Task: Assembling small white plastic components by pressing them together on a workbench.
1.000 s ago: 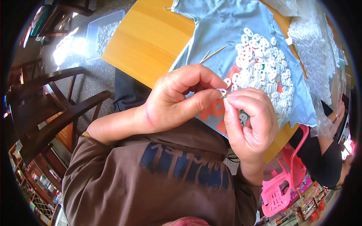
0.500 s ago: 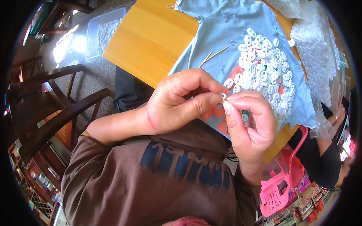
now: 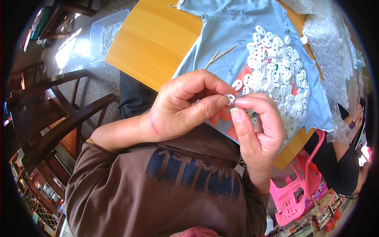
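In front of my chest, my left hand (image 3: 193,103) pinches a small white oval plastic piece (image 3: 230,97) between thumb and forefinger. My right hand (image 3: 260,128) meets it from the other side. Its thumb and forefinger close on what looks like a tiny metal spring (image 3: 235,104), right beside the white piece; whether the spring sits inside it I cannot tell. Just beyond the hands lies a heap of similar white oval pieces with holes (image 3: 276,75), spread over a light blue shirt (image 3: 221,29). A few small springs (image 3: 239,41) rest on the cloth near two thin wooden sticks (image 3: 215,58).
The shirt covers part of a yellow wooden table (image 3: 158,33). Clear bags of white pieces (image 3: 327,59) stand at the right, near another person's arm (image 3: 341,148). A pink plastic chair (image 3: 290,201) is at lower right, dark wooden chairs (image 3: 59,114) at left, a clear bin (image 3: 96,43) on the floor.
The white piece has turned slightly between my left fingertips and shows more of its face. My right fingertips have drawn a little back, and the spring-like bit now shows between them.
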`<state>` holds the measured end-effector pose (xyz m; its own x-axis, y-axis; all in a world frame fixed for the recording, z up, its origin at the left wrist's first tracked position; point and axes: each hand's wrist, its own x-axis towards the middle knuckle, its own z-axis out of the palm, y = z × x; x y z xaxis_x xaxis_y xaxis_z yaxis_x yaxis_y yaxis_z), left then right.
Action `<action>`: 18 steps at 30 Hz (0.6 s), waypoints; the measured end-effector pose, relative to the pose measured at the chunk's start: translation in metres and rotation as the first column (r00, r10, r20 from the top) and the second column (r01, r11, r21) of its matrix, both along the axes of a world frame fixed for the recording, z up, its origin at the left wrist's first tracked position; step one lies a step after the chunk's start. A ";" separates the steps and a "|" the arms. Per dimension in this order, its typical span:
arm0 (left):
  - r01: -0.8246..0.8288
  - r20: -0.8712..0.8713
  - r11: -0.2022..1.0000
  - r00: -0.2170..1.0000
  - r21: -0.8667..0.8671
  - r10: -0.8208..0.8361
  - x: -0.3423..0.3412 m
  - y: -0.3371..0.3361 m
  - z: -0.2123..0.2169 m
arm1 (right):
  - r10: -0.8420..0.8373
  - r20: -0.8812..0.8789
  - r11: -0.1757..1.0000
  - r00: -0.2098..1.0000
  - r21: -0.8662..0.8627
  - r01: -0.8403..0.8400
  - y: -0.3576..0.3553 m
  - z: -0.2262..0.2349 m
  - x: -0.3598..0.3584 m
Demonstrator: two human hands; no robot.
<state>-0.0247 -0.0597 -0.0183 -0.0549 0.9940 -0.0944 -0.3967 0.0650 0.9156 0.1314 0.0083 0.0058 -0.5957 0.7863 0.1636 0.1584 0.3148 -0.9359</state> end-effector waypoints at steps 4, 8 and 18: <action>-0.001 -0.043 1.000 0.999 -0.011 0.001 0.000 -0.001 0.000 | -0.015 0.015 1.000 1.000 0.027 0.015 -0.002 -0.006 -0.001; -0.016 -0.106 0.998 0.994 0.053 0.022 0.001 -0.002 -0.001 | -0.024 0.031 0.996 0.999 0.091 0.021 -0.004 -0.008 -0.002; -0.030 -0.446 0.942 0.876 0.334 0.186 0.002 0.001 -0.009 | -0.038 0.046 0.999 0.998 -0.035 0.039 -0.008 -0.009 -0.003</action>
